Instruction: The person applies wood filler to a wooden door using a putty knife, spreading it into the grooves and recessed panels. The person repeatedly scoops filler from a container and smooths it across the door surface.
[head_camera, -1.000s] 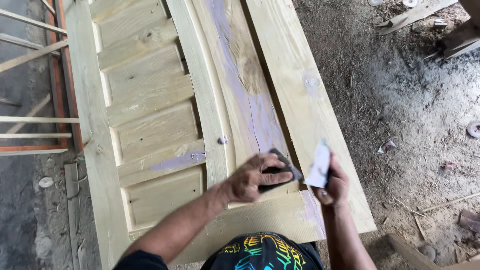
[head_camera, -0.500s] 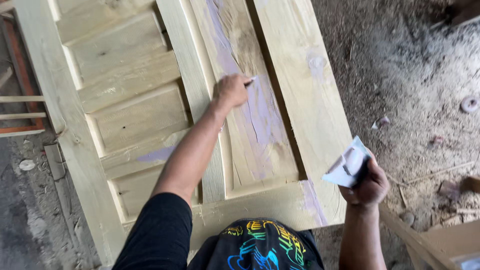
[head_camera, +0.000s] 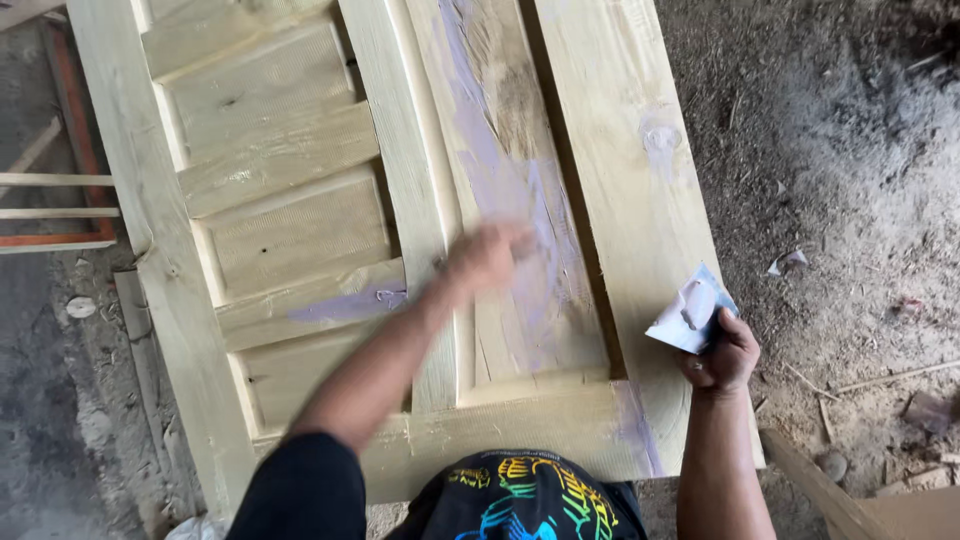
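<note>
A pale wooden panelled door lies flat in front of me, with purple filler smeared down its long right panel. My left hand is blurred with motion over that panel, pressed to the purple smear; its fingers are closed, and a small scraper showed in them a moment ago. My right hand hovers at the door's right edge, gripping a flat pale card that carries a dab of filler.
Dirt floor with wood chips and a scrap of paper lies to the right. A plank and cardboard sit at lower right. A red frame and thin sticks lie left of the door.
My left hand left the card, reached up the right panel, then swept back down along the purple smear. My right hand moved out to the door's right edge with the card.
</note>
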